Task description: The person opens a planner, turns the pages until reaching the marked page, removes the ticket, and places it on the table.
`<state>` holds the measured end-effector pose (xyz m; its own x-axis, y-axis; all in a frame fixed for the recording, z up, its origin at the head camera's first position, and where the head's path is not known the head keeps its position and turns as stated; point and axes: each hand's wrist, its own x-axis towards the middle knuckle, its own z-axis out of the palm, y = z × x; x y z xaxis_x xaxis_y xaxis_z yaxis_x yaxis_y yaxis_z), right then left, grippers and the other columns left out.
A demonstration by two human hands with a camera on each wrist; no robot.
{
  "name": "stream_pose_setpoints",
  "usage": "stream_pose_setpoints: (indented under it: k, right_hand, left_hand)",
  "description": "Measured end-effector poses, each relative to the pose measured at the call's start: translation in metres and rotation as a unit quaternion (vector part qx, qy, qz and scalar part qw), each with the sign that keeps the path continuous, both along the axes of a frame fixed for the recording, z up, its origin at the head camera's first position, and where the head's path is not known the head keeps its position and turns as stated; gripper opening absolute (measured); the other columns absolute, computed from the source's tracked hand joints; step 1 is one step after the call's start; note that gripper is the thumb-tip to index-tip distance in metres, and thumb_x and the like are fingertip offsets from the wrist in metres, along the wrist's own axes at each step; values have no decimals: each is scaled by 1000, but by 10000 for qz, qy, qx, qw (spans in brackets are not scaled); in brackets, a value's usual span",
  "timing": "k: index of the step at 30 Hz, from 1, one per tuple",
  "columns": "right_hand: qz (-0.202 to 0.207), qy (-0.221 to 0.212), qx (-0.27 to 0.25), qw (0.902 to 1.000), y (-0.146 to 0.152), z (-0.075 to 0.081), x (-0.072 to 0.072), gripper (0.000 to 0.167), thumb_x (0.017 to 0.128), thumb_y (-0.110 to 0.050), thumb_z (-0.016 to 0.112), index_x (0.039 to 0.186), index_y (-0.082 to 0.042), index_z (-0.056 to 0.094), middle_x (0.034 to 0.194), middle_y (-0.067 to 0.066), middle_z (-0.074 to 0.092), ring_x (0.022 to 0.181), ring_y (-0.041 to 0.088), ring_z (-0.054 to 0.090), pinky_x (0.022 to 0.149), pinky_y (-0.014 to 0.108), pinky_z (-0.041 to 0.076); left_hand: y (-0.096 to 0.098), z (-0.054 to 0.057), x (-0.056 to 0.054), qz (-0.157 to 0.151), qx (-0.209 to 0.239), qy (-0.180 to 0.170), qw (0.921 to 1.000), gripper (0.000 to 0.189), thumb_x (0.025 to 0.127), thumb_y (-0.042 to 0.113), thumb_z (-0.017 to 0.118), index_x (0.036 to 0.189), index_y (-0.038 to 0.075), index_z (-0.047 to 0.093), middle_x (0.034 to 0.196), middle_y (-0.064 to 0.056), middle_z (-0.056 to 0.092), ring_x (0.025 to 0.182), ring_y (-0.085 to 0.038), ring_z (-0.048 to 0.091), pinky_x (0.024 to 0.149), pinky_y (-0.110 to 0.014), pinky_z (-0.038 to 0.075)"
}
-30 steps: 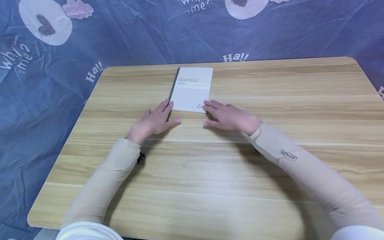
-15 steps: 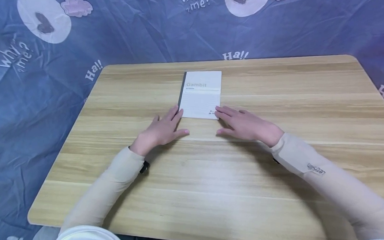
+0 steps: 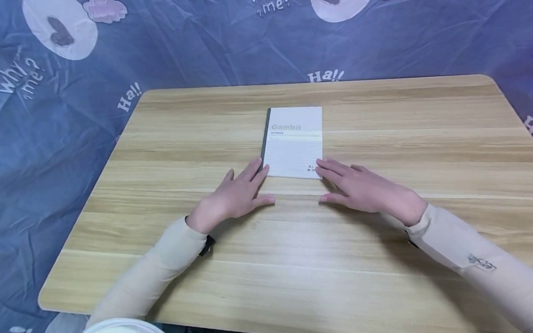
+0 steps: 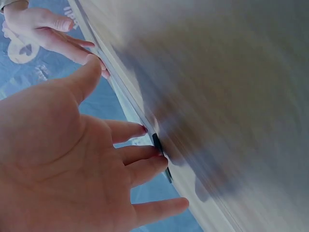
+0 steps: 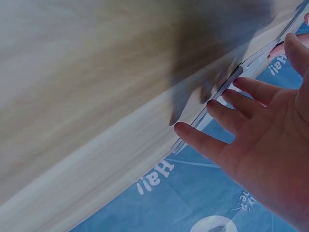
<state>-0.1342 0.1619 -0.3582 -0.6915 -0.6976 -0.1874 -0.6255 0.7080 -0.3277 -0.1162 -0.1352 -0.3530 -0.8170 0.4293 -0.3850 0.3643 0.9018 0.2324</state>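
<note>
A white notebook (image 3: 293, 148) with a dark spine and the word "Gambit" on its cover lies closed and flat on the wooden table (image 3: 258, 293). At its lower left corner, the fingertips of my left hand (image 3: 234, 195) touch the spine side, fingers spread and straight. On the opposite side my right hand (image 3: 366, 189) has its fingertips at the lower right corner, thumb apart on the near side. Seen from the left wrist, the dark spine (image 4: 161, 157) meets the extended fingers. In the right wrist view the notebook's edge (image 5: 207, 111) runs along the fingertips.
Behind the table's far edge hangs a blue printed cloth (image 3: 201, 35) with white lettering and pink clouds. Bare wood surrounds the notebook on all sides. Both forearms, in beige sleeves (image 3: 476, 261), reach in from the near edge.
The notebook has slid to the right and towards me across the table. Both hands have moved along with it, keeping their places at its lower corners.
</note>
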Motion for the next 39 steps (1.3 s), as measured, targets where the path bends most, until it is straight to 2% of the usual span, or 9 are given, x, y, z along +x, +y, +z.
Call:
stream_pose_setpoints:
  k: [7,17,30,39]
  right_hand:
    - [-75,11,-81,9999,17,2,15,73,99,-50,52,153,-5,31,161,11,24,146,31,21,109,65,24]
    - [-110,162,-222,9996,35,2,29,73,98,-51,54,153,-6,33,159,10,27,145,32,25,107,64,28]
    - [-162,250,-319,9990,53,2,46,73,97,-51,55,154,-10,34,159,7,28,144,32,27,105,65,30]
    - [-116,379,-370,9985,58,-2,51,73,96,-50,57,153,-11,34,159,6,29,143,32,29,103,66,31]
  left_hand:
    - [11,0,12,-171,52,-69,9998,84,98,59,44,159,12,10,164,-11,-3,150,-23,0,116,-59,7]
    - [25,0,25,-366,-45,-98,9993,84,96,62,43,159,16,10,164,-8,-3,150,-21,-1,117,-57,7]
    - [36,0,38,-637,-46,24,9980,83,96,62,43,159,16,14,164,-10,0,150,-22,2,116,-58,10]
    - [39,-2,43,-663,33,130,9977,84,96,62,45,158,14,16,164,-11,2,150,-22,3,115,-60,12]
